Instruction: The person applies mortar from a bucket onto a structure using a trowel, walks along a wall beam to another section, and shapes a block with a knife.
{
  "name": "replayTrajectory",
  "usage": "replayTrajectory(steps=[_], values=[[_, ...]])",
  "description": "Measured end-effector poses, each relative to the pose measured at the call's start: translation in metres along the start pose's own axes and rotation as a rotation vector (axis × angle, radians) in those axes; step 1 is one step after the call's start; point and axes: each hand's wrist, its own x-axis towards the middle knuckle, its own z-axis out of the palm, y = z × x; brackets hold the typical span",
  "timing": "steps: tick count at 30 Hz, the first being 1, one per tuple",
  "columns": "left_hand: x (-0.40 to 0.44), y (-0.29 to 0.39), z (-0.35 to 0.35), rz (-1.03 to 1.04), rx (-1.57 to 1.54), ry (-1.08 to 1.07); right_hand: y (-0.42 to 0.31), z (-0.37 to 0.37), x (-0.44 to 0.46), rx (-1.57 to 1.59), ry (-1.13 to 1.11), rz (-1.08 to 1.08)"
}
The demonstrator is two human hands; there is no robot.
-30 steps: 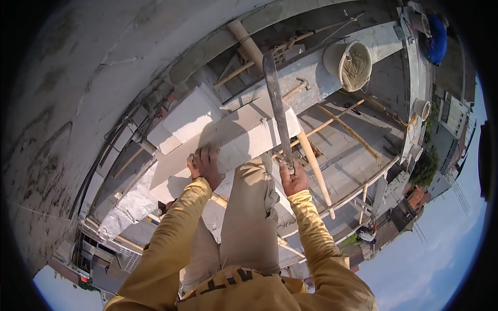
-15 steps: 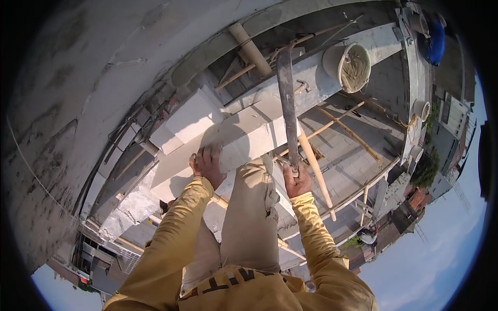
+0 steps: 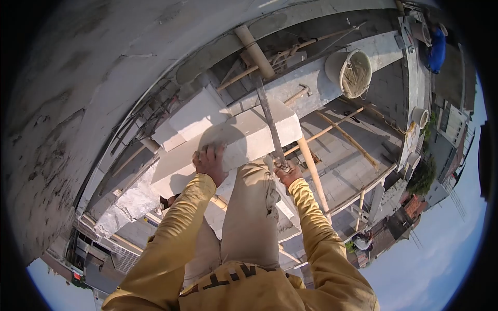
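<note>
A long pale, light-coloured building block (image 3: 257,139) lies across the beam in front of my knees, with the round shadow of a head on it. My left hand (image 3: 210,163) presses on the block's near side, its fingers spread and slightly bent over the surface. My right hand (image 3: 288,173) is wrapped round the handle end of a long, dark handsaw (image 3: 270,116). Its blade lies across the block near the right end, seen nearly edge-on; teeth are too small to make out. The handle is mostly hidden in my fingers.
A hammer (image 3: 296,96) lies on the beam (image 3: 384,46) behind the block, near a bucket (image 3: 337,70) of mortar. More pale blocks (image 3: 192,116) sit at the left. Bamboo poles (image 3: 314,173) stand over a drop to a lower floor. A person in blue (image 3: 437,51) is far right.
The handsaw has swung from upright, broad side showing, to a leftward slant across the block near its right end. My right hand moved slightly left; my left hand stays on the block.
</note>
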Motion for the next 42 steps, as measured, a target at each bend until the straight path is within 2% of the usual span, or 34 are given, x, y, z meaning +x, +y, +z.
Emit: replayTrajectory(steps=[1, 2, 4, 6, 8, 10, 12, 13, 14, 16, 17, 22, 24, 25, 26, 28, 30, 32, 33, 34, 36, 37, 38, 40, 41, 42], values=[[0.003, -0.001, -0.001, 0.012, 0.009, 0.011, -0.016, -0.004, -0.011, -0.389, 0.165, -0.108], [0.005, -0.002, -0.002, 0.011, 0.012, 0.013, -0.030, -0.003, -0.027, -0.387, 0.165, -0.112], [0.002, 0.000, -0.003, 0.020, 0.014, 0.018, -0.051, 0.008, -0.068, -0.542, 0.374, -0.260], [0.001, 0.000, -0.005, 0.028, -0.005, 0.022, -0.043, 0.026, -0.083, -0.561, 0.364, -0.297], [0.001, -0.001, -0.005, 0.033, -0.024, 0.031, -0.018, 0.053, -0.074, -0.607, 0.421, -0.492], [0.002, -0.003, -0.003, 0.019, -0.043, 0.028, -0.039, 0.072, -0.084, -0.601, 0.406, -0.465], [0.001, -0.006, 0.000, 0.017, -0.053, 0.023, -0.062, 0.082, -0.099, -0.374, 0.360, -0.520], [0.001, -0.005, 0.001, 0.016, -0.067, 0.022, -0.065, 0.083, -0.099, -0.281, 0.357, -0.627], [0.001, -0.005, 0.002, 0.015, -0.070, 0.018, -0.057, 0.084, -0.089, -0.284, 0.354, -0.623], [0.001, -0.005, 0.000, 0.014, -0.054, 0.013, -0.040, 0.084, -0.063, -0.465, 0.308, -0.335], [0.006, -0.005, -0.003, 0.017, -0.053, 0.031, -0.042, 0.080, -0.048, -0.572, 0.127, -0.031], [0.000, -0.004, 0.003, 0.019, 0.016, 0.049, -0.053, 0.086, -0.083, -0.627, 0.269, -0.075], [0.005, -0.007, 0.005, 0.021, 0.015, 0.027, -0.050, 0.088, -0.093, -0.374, 0.341, -0.468], [0.000, -0.007, 0.007, 0.019, 0.013, -0.003, -0.053, 0.086, -0.092, -0.308, 0.350, -0.542], [-0.006, -0.006, 0.006, 0.019, 0.013, -0.010, -0.047, 0.087, -0.084, -0.308, 0.346, -0.536], [0.002, -0.005, -0.001, 0.026, -0.027, 0.038, -0.050, 0.085, -0.050, -0.622, 0.240, -0.016], [0.003, -0.004, -0.006, 0.025, -0.014, 0.034, -0.040, 0.088, -0.047, -0.551, 0.260, 0.021], [-0.005, -0.002, -0.002, 0.011, -0.014, 0.007, -0.002, 0.086, -0.041, -0.573, 0.271, -0.291], [-0.005, -0.003, -0.001, 0.018, -0.007, 0.013, -0.025, 0.082, -0.067, -0.359, 0.217, -0.209], [0.002, -0.005, -0.001, 0.025, 0.005, 0.031, -0.048, 0.075, -0.079, -0.358, 0.221, -0.216], [0.000, -0.005, -0.001, 0.017, -0.005, 0.006, -0.072, 0.064, -0.105, -0.141, 0.269, -0.296], [0.002, -0.005, -0.002, 0.013, -0.015, -0.004, -0.085, 0.059, -0.107, -0.120, 0.405, -0.514], [0.003, -0.005, -0.004, 0.009, -0.015, -0.005, -0.088, 0.058, -0.100, -0.121, 0.400, -0.514], [0.001, -0.005, -0.006, 0.004, -0.039, -0.053, -0.091, 0.058, -0.081, 0.268, 0.582, -0.619], [-0.002, -0.005, -0.007, 0.002, -0.039, -0.054, -0.090, 0.059, -0.071, 0.178, 0.578, -0.630], [-0.002, -0.005, -0.006, 0.003, -0.040, -0.043, -0.073, 0.064, -0.060, -0.058, 0.528, -0.608]])
